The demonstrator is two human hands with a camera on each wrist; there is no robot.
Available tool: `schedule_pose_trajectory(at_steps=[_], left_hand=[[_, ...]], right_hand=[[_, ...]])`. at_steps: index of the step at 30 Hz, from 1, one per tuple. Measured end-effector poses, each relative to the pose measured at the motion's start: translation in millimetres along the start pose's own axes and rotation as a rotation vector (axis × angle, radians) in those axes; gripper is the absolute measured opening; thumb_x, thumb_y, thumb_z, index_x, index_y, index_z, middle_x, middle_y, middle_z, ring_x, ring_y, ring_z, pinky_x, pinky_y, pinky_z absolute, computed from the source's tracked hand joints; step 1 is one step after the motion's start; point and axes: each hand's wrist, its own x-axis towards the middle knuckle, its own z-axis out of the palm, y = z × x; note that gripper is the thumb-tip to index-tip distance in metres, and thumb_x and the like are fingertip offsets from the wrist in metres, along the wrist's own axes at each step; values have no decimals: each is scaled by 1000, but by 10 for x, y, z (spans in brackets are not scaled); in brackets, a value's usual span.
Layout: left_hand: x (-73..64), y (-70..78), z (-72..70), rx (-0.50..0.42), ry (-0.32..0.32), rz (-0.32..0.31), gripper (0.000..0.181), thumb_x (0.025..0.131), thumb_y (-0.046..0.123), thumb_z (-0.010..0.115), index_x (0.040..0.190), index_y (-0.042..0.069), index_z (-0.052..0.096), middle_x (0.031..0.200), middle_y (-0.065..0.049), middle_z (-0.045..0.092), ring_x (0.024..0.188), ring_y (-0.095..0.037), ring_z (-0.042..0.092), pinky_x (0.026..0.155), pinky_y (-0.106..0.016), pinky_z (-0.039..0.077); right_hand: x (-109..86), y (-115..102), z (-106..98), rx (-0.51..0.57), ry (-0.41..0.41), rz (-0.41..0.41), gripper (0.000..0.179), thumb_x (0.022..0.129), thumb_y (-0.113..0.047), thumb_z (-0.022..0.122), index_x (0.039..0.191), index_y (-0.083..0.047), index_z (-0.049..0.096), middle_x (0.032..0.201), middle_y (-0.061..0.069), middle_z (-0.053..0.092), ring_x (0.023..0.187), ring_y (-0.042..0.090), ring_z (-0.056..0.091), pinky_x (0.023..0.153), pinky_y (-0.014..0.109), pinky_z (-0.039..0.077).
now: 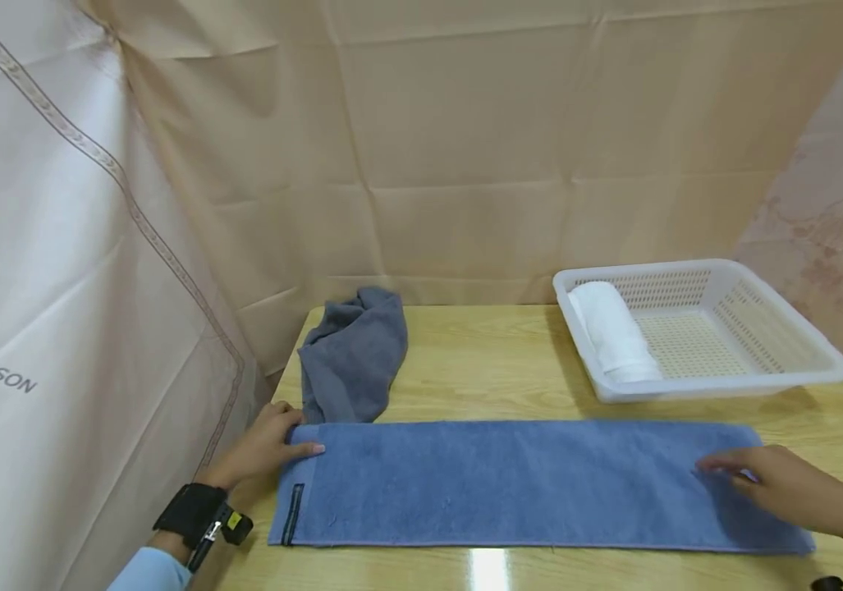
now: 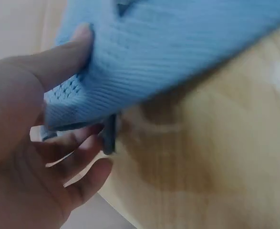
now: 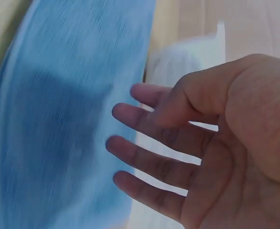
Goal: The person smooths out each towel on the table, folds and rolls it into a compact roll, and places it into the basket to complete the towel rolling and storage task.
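Observation:
A blue towel (image 1: 510, 484), folded into a long strip, lies across the front of the table. At its left end my left hand (image 1: 269, 443) pinches the edge, thumb on top and fingers beneath, as the left wrist view shows with the ribbed towel end (image 2: 144, 62). A dark label (image 1: 292, 515) sits near that end. Over the right end hovers my right hand (image 1: 786, 486), its fingers loosely extended and holding nothing; the right wrist view shows the fingers (image 3: 149, 162) apart from the cloth.
A crumpled grey towel (image 1: 358, 353) lies at the back left, close behind the blue one. A white plastic basket (image 1: 776, 328) stands at the back right with a rolled white towel (image 1: 613, 332) inside. Beige fabric (image 1: 451, 148) hangs behind the wooden table (image 1: 480, 353).

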Motion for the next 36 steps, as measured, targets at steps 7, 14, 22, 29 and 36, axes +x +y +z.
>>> schedule_pose_trajectory(at_steps=[7,14,22,29,36], left_hand=[[24,232,-98,-220,-43,53,23,98,31,73,102,15,57,94,2,58,91,-20,63,76,-32,49],[259,858,-104,-429,-112,152,20,103,32,65,118,19,70,120,0,68,103,-16,63,86,-37,49],[423,1419,-4,-899,-427,257,36,112,27,46,144,13,52,84,-23,71,75,-52,67,68,-62,54],[548,1486,133,-918,-530,261,49,111,30,48,159,22,38,128,-14,66,102,-41,66,95,-61,49],[650,1449,271,-962,-562,321,62,106,13,60,161,20,34,146,-11,57,124,-35,59,102,-43,50]], right_hand=[[712,-781,244,107,-60,-139,23,97,-5,64,119,-7,74,109,0,75,100,14,69,75,32,55],[1425,-1777,602,245,-32,-285,25,105,-20,60,124,-8,72,108,1,74,91,7,67,74,31,54],[1716,-2573,703,620,-45,-157,60,100,-55,61,142,-12,55,113,9,67,92,20,66,73,39,54],[1651,-2552,703,517,180,-71,77,91,-37,81,147,-6,38,100,10,64,76,15,63,63,34,50],[1570,-2533,706,303,207,-124,94,91,-19,80,162,-7,19,108,12,69,78,20,67,61,34,49]])
